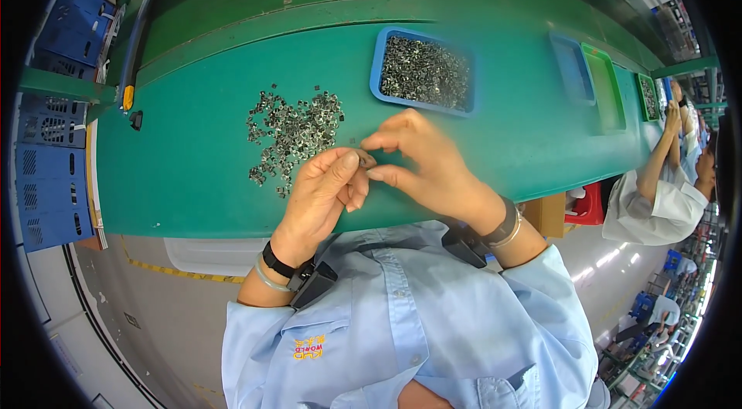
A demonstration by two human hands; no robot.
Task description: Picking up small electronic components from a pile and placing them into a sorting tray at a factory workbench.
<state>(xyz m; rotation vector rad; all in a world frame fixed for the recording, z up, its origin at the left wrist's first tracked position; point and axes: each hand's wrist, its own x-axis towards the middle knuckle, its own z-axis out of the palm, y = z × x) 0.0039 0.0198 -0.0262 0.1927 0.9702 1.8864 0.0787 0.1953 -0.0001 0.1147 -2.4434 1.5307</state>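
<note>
My left hand is closed in a pinch over the front of the green table, thumb against forefinger. A tiny dark part shows at its fingertips, too small to make out in detail. Just to the right, my right hand has its thumb and forefinger apart, on either side of the left fingertips. Nothing shows between its fingers. Beyond my left hand lies a loose pile of small black-and-silver square parts. A blue tray full of similar parts stands behind my right hand.
The green tabletop has a raised ledge along its back. Farther right lie another blue tray and a green tray. A co-worker sits at the right end. Blue crates stand at the left.
</note>
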